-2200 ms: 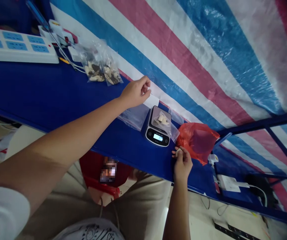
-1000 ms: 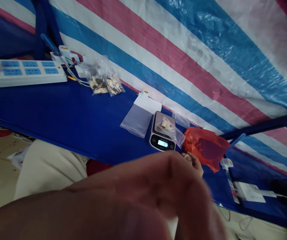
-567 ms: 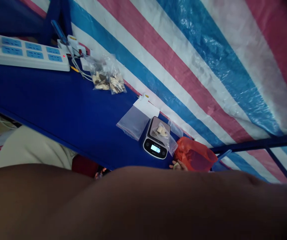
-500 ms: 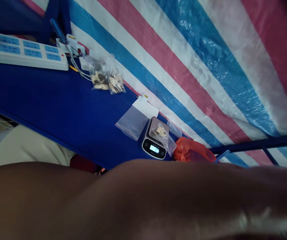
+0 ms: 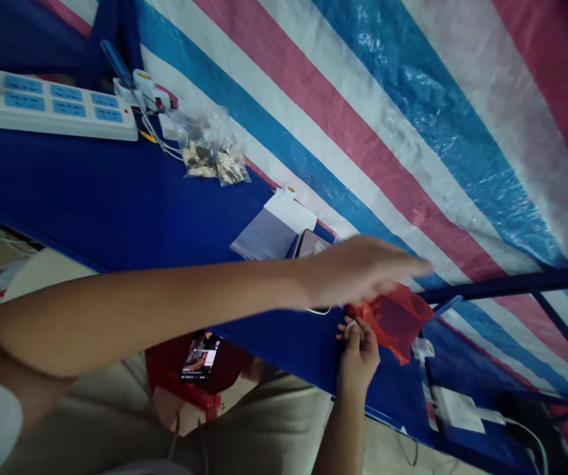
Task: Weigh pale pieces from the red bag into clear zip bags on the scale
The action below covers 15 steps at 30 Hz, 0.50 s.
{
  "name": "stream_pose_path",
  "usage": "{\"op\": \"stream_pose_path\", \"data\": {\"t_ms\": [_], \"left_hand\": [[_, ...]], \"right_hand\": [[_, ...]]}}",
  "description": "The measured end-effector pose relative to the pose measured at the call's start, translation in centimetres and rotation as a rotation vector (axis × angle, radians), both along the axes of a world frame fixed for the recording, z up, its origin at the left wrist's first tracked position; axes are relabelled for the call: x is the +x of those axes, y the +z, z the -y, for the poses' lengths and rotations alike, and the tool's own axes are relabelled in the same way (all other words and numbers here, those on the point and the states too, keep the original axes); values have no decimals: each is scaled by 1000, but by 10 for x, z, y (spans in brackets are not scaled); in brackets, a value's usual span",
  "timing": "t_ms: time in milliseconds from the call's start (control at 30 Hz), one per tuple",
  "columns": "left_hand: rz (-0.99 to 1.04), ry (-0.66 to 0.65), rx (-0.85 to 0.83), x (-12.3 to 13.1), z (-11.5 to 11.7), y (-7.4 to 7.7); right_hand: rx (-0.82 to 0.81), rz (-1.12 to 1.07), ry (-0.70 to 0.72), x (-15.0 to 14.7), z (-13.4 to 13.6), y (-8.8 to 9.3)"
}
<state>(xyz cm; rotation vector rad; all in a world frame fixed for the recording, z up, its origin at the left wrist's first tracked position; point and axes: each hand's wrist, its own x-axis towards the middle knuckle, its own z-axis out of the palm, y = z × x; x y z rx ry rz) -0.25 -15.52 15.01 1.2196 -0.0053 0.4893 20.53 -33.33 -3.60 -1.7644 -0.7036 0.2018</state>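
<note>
My left hand (image 5: pixel 363 267) reaches across from the left, above the kitchen scale (image 5: pixel 307 241), hiding most of it. Its fingers look stretched out, slightly blurred, with nothing visible in them. Some pale pieces in a clear bag show at the scale's top. My right hand (image 5: pixel 360 353) is at the near edge of the red plastic bag (image 5: pixel 402 320), fingertips pinched on a small pale piece (image 5: pixel 350 328). The red bag's mouth gapes; its contents are hidden. Left of the scale lies an empty clear zip bag (image 5: pixel 264 235).
Two clear bags of dried pale slices (image 5: pixel 216 161) lie by the striped tarp wall (image 5: pixel 363 145). A power strip (image 5: pixel 56 109) and screwdriver (image 5: pixel 118 63) are at the far left. A phone (image 5: pixel 199 356) rests on a red stool (image 5: pixel 165 369). A white adapter (image 5: pixel 459 409) lies right.
An arm filling the foreground close to the camera has cleared away. My left hand now extends over the scale, covering it, and my right hand shows beside the red bag.
</note>
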Motion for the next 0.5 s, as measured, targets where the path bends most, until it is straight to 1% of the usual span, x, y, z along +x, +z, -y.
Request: {"op": "stream_pose_path", "data": {"t_ms": [67, 133, 167, 200, 267, 333, 400, 500], "left_hand": [[6, 416, 98, 21, -33, -35], [6, 769, 181, 32, -68, -71], [-12, 902, 212, 33, -84, -89], [-43, 991, 247, 33, -97, -104], [-94, 1079, 346, 29, -114, -126], [-115, 1097, 466, 23, -121, -138], [-120, 1097, 584, 19, -121, -142], [-132, 1076, 760, 19, -116, -143]], "right_hand": [[61, -52, -57, -5, -2, 2], [90, -98, -69, -9, -3, 6], [91, -108, -67, -10, -4, 7], [89, -111, -67, -11, -5, 8], [79, -103, -72, -11, -5, 9], [61, -91, -78, -11, -5, 9], [60, -99, -85, -12, -5, 9], [97, -137, -104, -13, -5, 10]]}}
